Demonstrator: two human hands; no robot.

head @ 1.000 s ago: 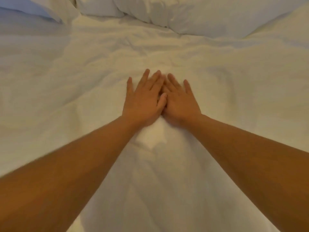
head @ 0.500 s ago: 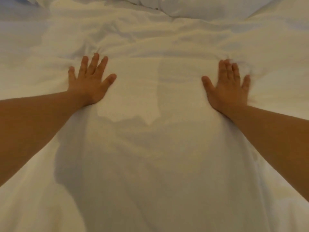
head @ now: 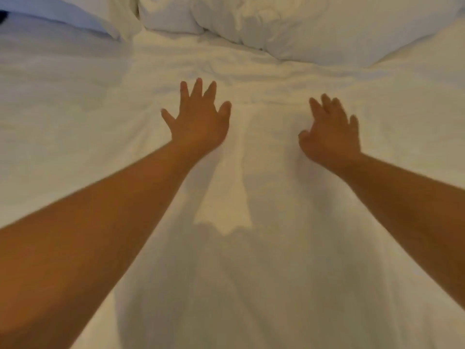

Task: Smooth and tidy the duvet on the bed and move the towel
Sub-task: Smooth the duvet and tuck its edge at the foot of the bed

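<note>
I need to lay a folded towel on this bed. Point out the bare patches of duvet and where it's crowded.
Free: the smooth duvet between the two forearms, near you, and the flat stretch left of the left hand. Also the strip between it and the right hand. Crowded: the far edge, where pillows pile up behind wrinkled fabric.

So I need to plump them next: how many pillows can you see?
3, all along the top: one far left, one centre, one large right. Others may lie out of frame.

left hand (head: 198,122) splayed, right hand (head: 329,137) relaxed
</note>
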